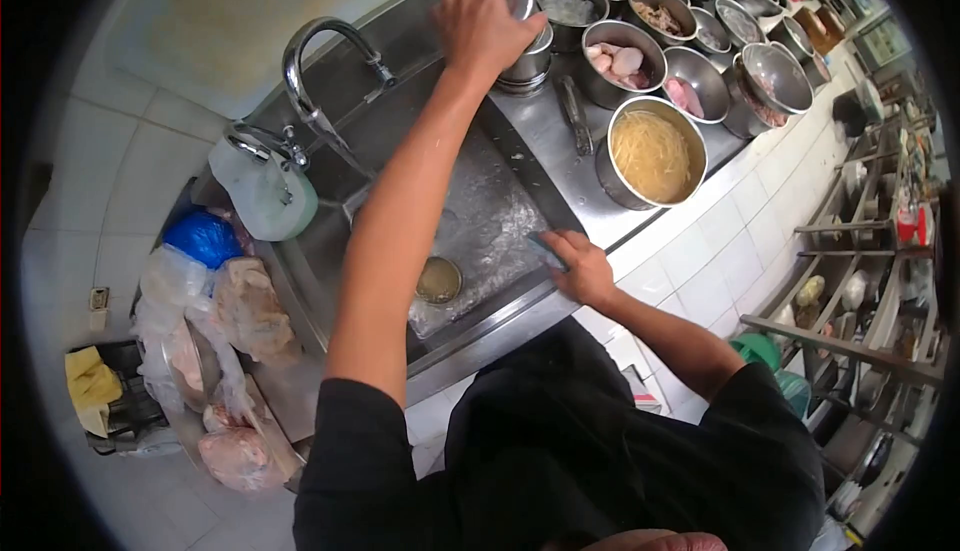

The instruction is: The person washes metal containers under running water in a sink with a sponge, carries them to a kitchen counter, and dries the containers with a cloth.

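Observation:
My left hand (484, 23) reaches to the back edge of the sink, its fingers stretched and spread, the thumb against a stack of metal bowls (525, 69). The hand partly hides the top of that stack. By the sink's front rim, my right hand (584, 269) is closed on a blue-green scouring pad (545, 250). Shallow, rippled water lies in the steel sink (500, 166), near a round drain (438, 279). A curved chrome faucet (292, 66) rises behind the basin.
On the right counter stand a pot of pale shredded strips in liquid (655, 156), a bowl of meat pieces (622, 63) and several other metal bowls. A dark-handled tool (575, 116) lies beside the sink. Bagged meat (240, 459) sits left; a rack (860, 351) stands right.

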`<state>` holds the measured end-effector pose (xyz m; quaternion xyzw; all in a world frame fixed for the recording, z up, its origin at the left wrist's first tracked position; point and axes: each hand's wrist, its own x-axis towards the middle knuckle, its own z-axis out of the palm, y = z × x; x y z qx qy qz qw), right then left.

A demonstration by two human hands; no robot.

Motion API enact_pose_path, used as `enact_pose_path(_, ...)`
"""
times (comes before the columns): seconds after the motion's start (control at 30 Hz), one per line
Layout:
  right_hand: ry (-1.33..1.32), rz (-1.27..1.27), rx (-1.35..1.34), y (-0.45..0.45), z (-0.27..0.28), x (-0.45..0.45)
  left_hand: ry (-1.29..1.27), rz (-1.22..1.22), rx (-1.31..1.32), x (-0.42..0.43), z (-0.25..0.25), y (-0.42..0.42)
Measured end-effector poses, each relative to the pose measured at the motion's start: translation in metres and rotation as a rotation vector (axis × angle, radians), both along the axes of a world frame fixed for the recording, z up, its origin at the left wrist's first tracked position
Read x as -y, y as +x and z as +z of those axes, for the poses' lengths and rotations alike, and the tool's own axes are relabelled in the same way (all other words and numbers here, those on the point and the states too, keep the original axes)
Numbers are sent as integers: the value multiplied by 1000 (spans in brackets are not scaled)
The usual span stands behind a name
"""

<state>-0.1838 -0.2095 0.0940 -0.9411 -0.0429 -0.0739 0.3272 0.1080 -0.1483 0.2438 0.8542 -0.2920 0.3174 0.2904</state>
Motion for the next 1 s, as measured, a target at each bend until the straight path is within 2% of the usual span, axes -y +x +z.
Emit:
enact_pose_path(0.07, 19, -10, 19, -1, -3, 2, 134, 59, -129, 23, 3, 12)
enact_pose_path(0.17, 25, -11, 19, 0, -4, 2, 243, 67, -239, 45, -20, 34)
enact_pose_path(0.27, 39, -11, 5, 0, 2, 2, 233, -52, -247, 51, -39, 41)
enact_pose_path(0.3, 40, -6, -14, -1, 2, 1, 244, -84, -248, 50, -37, 37)
enact_pose_path(0.37, 63, 19, -34, 0, -6, 5, 367, -129, -535, 32, 13, 3)
enact_pose_path(0.43, 78, 8, -21, -2, -12, 5, 49, -89, -217, 15, -24, -4)
enact_pose_path(0.47, 85, -18, -116, 0, -4, 3, -74, -44, -181, 1, -35, -10)
enact_pose_path(0.57, 79, 4, 0, 6, 2, 0, -200, -75, -174, -78, -126, -25)
enact_pose_path(0.6, 74, 4, -4, 6, 1, 1, -203, 54, -75, -101, -159, -51)
enact_pose_path(0.7, 73, 15, 4, 6, 0, 1, 153, 81, -526, -186, -262, -135)
enact_pose_path(0.73, 75, 20, -1, 4, 1, 1, 228, 28, -656, -208, -280, -163)
enact_pose_path(0.8, 70, 28, 14, 8, 0, 1, 635, -26, -1034, -230, -286, -208)
enact_pose_path(0.87, 62, 38, -1, 7, 2, 2, 929, -21, -1044, -251, -317, -245)
enact_pose_path(0.97, 46, 26, -16, 8, 3, 2, 1104, -28, -1035, -272, -358, -246)
enact_pose_path(1.0, 42, 20, -21, 7, 3, 1, 1148, -67, -1052, -272, -355, -240)
